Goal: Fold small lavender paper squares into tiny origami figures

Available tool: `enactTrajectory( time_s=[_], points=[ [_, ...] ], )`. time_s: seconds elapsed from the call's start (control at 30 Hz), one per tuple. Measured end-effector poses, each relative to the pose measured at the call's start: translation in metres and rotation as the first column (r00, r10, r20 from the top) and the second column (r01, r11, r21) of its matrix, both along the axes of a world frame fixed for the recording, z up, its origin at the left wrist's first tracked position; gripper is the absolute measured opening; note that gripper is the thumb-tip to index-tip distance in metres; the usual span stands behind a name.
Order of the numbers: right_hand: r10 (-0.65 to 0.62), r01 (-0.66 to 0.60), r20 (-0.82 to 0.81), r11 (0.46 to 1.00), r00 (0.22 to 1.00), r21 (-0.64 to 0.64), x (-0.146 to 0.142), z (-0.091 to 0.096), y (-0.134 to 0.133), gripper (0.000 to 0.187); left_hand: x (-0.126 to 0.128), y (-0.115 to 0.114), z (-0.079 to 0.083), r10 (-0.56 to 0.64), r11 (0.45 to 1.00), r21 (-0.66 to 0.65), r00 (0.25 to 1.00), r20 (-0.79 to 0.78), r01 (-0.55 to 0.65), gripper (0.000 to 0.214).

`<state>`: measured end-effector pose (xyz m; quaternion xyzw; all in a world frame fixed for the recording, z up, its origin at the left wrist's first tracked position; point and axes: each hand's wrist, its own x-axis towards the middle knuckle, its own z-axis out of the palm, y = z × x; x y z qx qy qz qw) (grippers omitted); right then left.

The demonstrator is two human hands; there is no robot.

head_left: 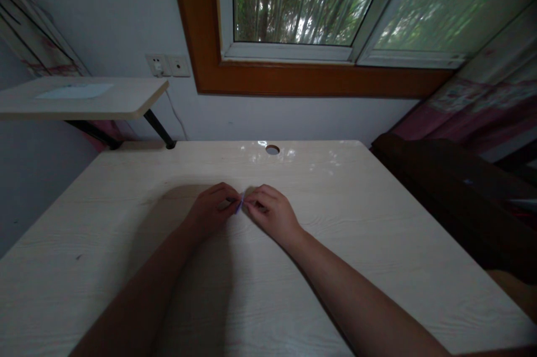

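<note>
The desk (377, 267) widens toward the near side: its left edge slants out to the near left, its right edge to the near right, and its far edge runs along the wall (293, 119) beneath the window (302, 4). On the far left, black legs (159, 128) raise a shelf (126, 102) above the desk's corner, well apart from the hands. A round hole (272, 150) sits close to the far edge, beyond the hands and slightly right of them. Dark furniture (440, 195) stands past the right edge. Broad stretches of wood surface lie to the left and right of both hands, with a small dark mark (78, 257) well over to the left.

The purple piece (239, 207) is between the two hands, in the middle part of the desk. The left hand (212, 208) has its fingers drawn together, pinching the piece from the left; a small dark bit shows at these fingers, too small to identify. The right hand (272, 212) meets it from the right, thumb and fingertips closed narrowly on it. Whether the piece touches the desk, I cannot tell.
</note>
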<state>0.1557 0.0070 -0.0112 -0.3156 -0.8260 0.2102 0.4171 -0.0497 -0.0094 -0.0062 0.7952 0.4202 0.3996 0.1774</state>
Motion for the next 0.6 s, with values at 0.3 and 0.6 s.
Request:
enactTrajectory(
  time_s=[0.3, 0.6],
  points=[
    [0.009, -0.009, -0.01, 1.0, 1.0, -0.016, -0.0011, 0.0018, -0.0009, 0.01, -0.0008, 0.0004, -0.002, 0.012, 1.0, 0.024, 1.0, -0.023, -0.012, 0.007],
    [-0.012, 0.011, -0.022, 0.999, 1.0, -0.04, -0.0018, -0.0004, -0.0018, 0.009, -0.0005, 0.0053, -0.0018, 0.031, 0.989, 0.149, 0.998, -0.057, -0.022, 0.004]
  ],
)
